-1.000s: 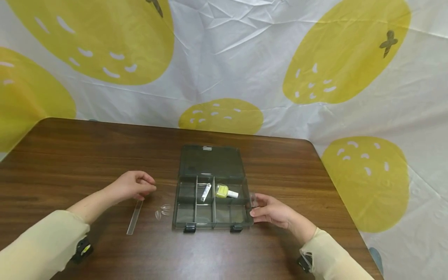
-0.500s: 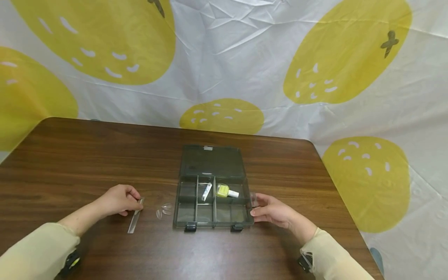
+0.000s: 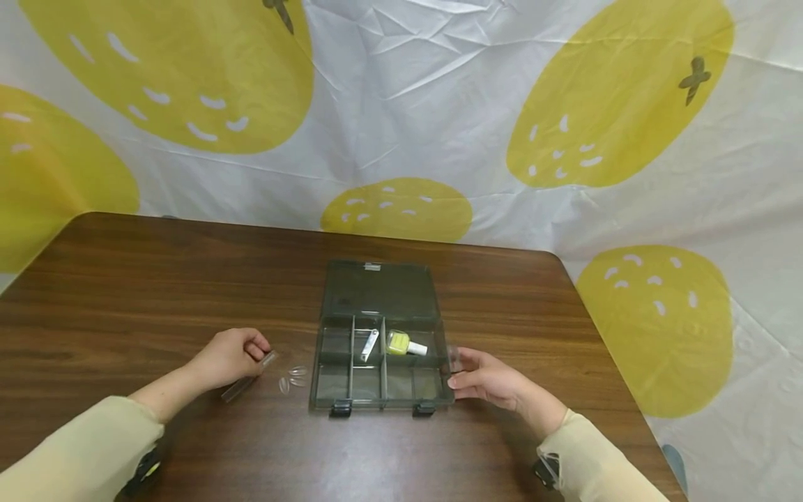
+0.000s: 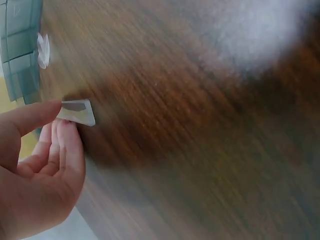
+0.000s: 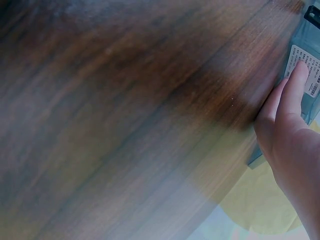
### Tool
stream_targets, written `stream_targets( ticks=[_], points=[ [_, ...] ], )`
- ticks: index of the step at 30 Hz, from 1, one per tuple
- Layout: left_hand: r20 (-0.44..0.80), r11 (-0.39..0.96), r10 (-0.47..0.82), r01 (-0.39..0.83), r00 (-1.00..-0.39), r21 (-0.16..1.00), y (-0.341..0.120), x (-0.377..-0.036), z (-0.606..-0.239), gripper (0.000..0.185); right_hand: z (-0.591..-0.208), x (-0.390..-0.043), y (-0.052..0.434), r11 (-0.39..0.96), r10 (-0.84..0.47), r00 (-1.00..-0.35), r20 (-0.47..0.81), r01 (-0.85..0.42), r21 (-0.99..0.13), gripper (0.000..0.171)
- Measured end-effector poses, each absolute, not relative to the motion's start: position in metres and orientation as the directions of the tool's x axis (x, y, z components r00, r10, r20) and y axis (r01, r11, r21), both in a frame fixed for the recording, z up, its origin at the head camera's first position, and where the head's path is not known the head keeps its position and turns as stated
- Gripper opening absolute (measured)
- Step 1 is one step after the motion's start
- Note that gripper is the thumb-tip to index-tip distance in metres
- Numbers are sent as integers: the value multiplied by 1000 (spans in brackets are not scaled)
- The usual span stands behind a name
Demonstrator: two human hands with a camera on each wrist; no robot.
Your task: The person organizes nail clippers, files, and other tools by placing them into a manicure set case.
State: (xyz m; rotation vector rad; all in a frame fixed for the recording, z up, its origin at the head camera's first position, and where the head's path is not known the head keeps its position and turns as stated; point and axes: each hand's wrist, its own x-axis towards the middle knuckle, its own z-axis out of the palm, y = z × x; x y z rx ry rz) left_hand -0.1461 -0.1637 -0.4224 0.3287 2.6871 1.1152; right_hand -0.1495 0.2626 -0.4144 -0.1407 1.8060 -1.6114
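My left hand [image 3: 228,359] pinches a clear nail file [image 4: 79,112] between thumb and fingers, a little above the table. In the head view most of this nail file [image 3: 233,392] is hidden by the hand. Several clear false nails [image 3: 295,377] lie to its right. An open dark see-through compartment box [image 3: 336,382] stands mid-table, its lid laid back. My right hand [image 3: 492,378] touches the box's right side, the thumb straight against a printed label [image 5: 304,70]. A silver nail clipper [image 3: 370,344] and a yellow nail polish bottle [image 3: 399,342] lie in the two right-hand back compartments.
Two dark latches [image 3: 341,408] stick out at the box's front. The brown wooden table [image 3: 157,279] ends at the back against a white cloth [image 3: 401,125] with yellow fruit prints.
My left hand has come down to the nail file, pinched it and raised it slightly, turning it and shifting it right. The right hand, box and false nails stay put.
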Motion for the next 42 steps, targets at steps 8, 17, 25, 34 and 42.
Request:
stream_targets(
  ticks=[8, 17, 25, 34, 42],
  points=[
    [-116, 783, 329, 201, -937, 589, -175, -143, -417, 24, -414, -152, 263, 225, -519, -743, -423, 358, -906, 76],
    [-154, 783, 375, 223, -914, 581, -176, -144, -416, 10, -416, -151, 265, 225, -514, -742, -430, 367, -903, 78],
    [-162, 758, 407, 233, -899, 609, -173, -144, -416, 12, -417, -151, 265, 211, -529, -739, -418, 363, -908, 73],
    [-199, 678, 428, 168, -882, 715, -179, -145, -416, 14, -416, -151, 263, 208, -531, -735, -421, 368, -906, 72],
    [-339, 512, 456, -69, -823, 856, -187, -153, -409, 30, -415, -150, 263, 223, -519, -736, -436, 376, -900, 75]
  ],
)
